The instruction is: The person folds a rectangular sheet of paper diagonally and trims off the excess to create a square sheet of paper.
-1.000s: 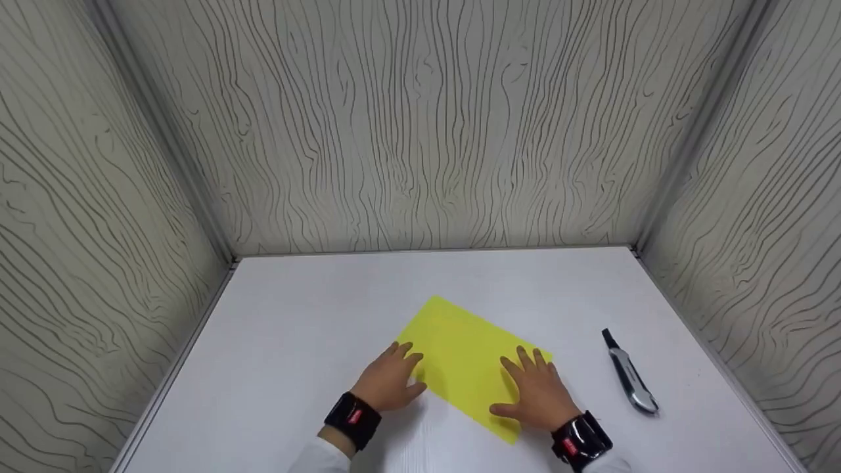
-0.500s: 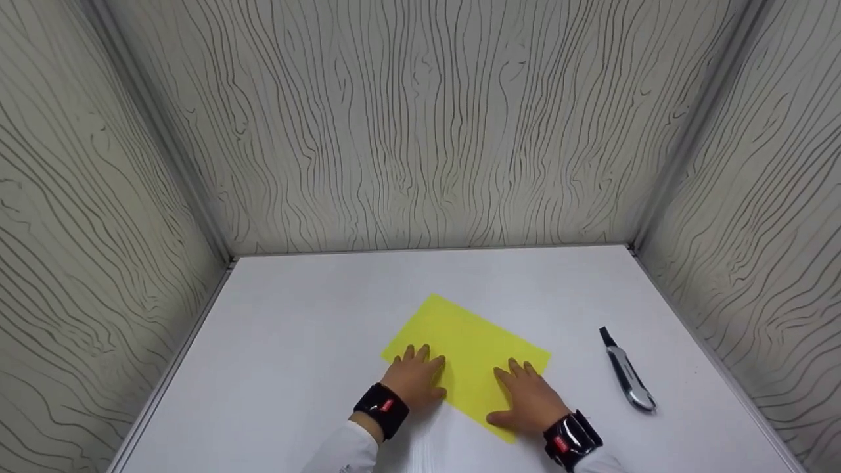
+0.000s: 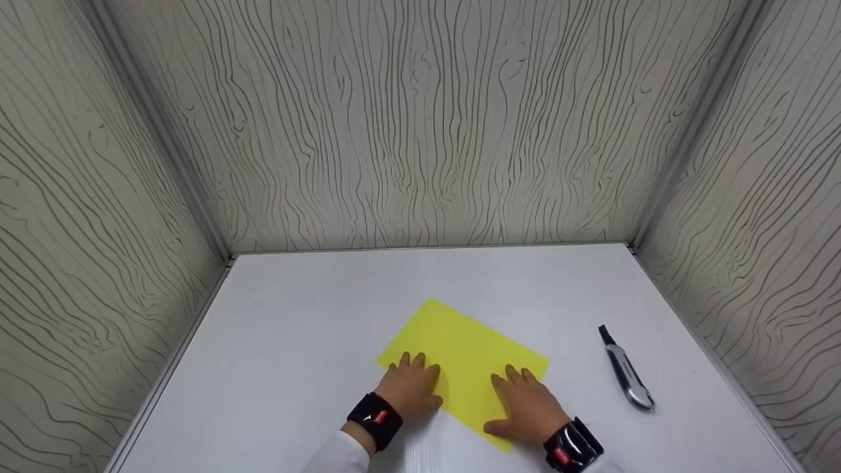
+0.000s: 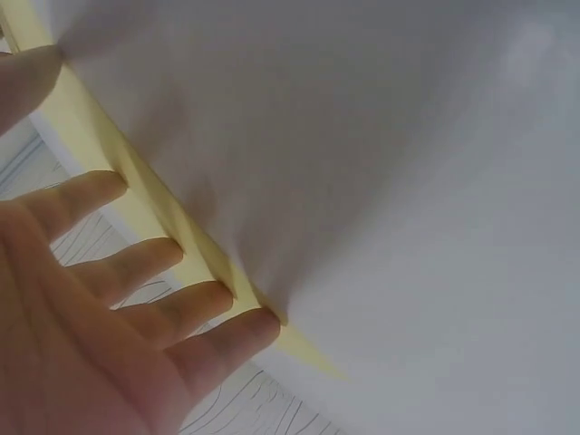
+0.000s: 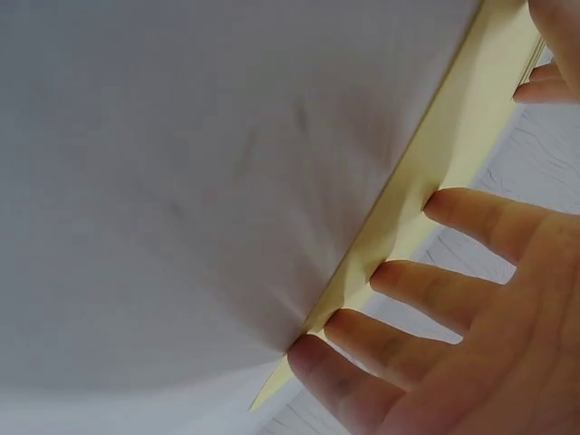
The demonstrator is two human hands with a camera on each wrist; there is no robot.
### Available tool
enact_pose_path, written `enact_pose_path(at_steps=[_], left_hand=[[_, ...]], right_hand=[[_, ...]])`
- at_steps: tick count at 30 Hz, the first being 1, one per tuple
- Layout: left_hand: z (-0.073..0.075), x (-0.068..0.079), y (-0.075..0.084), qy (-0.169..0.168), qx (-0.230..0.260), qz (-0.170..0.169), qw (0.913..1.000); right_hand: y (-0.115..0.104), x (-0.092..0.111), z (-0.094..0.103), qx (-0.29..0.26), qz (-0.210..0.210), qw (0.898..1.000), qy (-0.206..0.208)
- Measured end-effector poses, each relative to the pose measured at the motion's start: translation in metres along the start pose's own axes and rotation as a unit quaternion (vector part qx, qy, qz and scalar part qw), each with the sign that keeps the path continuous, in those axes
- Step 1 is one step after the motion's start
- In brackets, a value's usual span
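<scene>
From the head camera I have a yellow sheet of paper [image 3: 470,348] low in the middle of the frame, flat on the white table [image 3: 302,315] and set askew, one corner aimed at the top of the picture. Both hands are on it.

Left hand [image 3: 409,391]: over the sheet's lower-left edge. Grip is slack — nothing clasped. My left wrist view shows its fingers [image 4: 127,272] spread with gaps between them, the tips touching the yellow strip that slants from upper left to lower centre.

Right hand [image 3: 527,408]: on the lower-right part of the sheet, thumb out toward the picture's left. Nothing clasped here either; in the right wrist view I see the fingers [image 5: 430,288] long and apart, tips against the paper. How hard either hand presses, I can't tell.

Black wristbands, one on the left wrist [image 3: 376,421] and one on the right wrist [image 3: 573,447], each with a small red tag; a white sleeve [image 3: 340,453] at the bottom edge.

Right side of the frame: a black-and-silver utility knife [image 3: 629,378] lies on the table, apart from hands and paper — narrow dark end toward the upper left. Wood-grain panels [image 3: 414,125] fill the background.
</scene>
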State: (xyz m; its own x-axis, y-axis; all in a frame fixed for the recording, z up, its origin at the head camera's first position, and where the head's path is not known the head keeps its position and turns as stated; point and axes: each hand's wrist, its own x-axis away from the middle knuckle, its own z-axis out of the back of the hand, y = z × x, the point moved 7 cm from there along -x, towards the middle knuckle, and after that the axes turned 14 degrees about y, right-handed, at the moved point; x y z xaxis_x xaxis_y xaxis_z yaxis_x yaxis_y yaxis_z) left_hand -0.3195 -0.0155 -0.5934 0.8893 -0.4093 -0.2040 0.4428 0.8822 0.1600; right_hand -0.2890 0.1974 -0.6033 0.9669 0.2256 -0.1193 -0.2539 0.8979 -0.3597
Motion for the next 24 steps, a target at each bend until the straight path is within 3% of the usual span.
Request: enact_pose_path(at_steps=[6,12,17,24], left_hand=[[-0.004,0.001,-0.002,-0.001,0.019,0.010,0.9998],[-0.006,0.009,0.002,-0.033,0.022,-0.007,0.9992],[-0.004,0.016,0.008,-0.057,0.016,-0.037,0.9976],[-0.007,0.020,0.007,-0.057,0.007,-0.043,0.9974]], right_hand=[[-0.011,0.009,-0.002,0.028,0.016,0.999,0.004],[-0.022,0.017,-0.005,0.041,0.050,0.998,-0.005],[-0.022,0.019,-0.005,0.006,0.058,0.998,-0.026],[-0.015,0.020,-0.007,-0.033,0.066,0.996,-0.049]])
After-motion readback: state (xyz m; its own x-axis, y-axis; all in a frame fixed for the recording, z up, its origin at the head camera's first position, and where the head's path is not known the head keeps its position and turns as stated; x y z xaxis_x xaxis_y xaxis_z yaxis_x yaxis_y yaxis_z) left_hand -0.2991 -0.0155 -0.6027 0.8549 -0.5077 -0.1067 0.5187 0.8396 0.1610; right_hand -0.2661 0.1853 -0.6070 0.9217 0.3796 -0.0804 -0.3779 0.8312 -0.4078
